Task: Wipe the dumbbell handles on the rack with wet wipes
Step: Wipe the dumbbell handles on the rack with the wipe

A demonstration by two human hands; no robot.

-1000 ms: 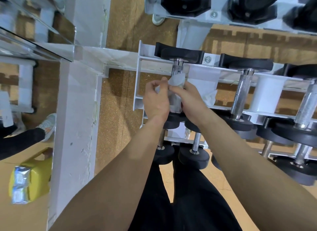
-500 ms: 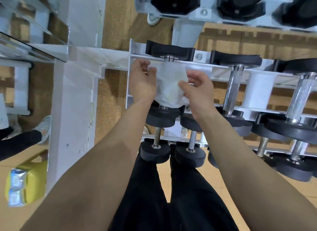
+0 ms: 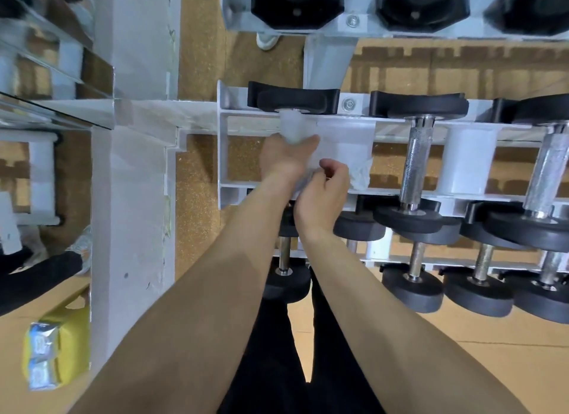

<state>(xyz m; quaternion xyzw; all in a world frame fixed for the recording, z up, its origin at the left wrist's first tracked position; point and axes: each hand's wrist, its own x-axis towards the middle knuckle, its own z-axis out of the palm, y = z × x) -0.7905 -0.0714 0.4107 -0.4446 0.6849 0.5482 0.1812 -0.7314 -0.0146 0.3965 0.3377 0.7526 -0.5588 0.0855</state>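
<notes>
Left hand [image 3: 281,159] is curled round the wet wipe [image 3: 292,129], which sleeves the handle of the end dumbbell [image 3: 292,99] on the rack [image 3: 223,142]; the handle itself is hidden beneath. Right hand [image 3: 323,195], just right of that grip, appears to pinch the wipe's loose tail; its fingertips are partly hidden. Wipe: limp, light, damp; best held bunched. Handle: rigid steel, likely knurled like its neighbour [image 3: 415,161], so drag is expected.

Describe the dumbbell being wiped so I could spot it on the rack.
On the middle shelf of the white rack, go to the left end beside the white pillar. That dumbbell alone has its handle wrapped in a wet wipe, gripped by the left hand; its neighbours' metal handles are bare.
</notes>
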